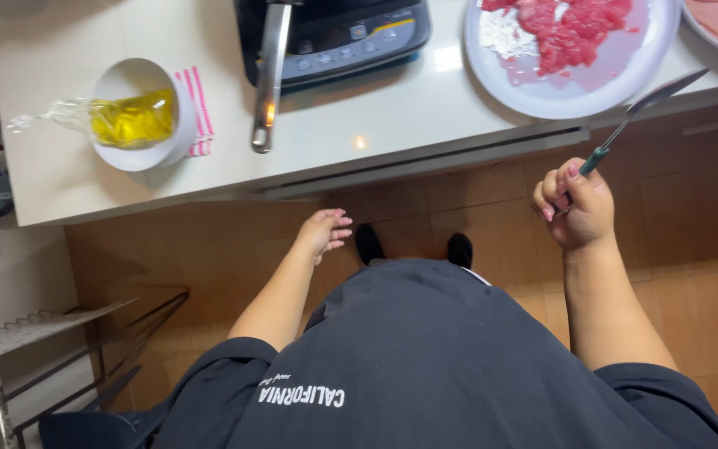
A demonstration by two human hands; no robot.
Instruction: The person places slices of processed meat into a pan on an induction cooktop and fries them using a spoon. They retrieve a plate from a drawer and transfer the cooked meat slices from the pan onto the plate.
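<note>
Right hand point(576, 209) grips one spoon point(641, 106); left hand point(322, 232) loose (empty); two plates point(542, 91).

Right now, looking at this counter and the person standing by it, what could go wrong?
The bag of yellow oil sags over the rim of the white bowl, so it might slump out and spill. The metal pan handle sticks out past the cooker toward the counter edge, where an arm could knock it. The right hand holds a spoon close under the plate of raw meat, which it could bump.
</note>
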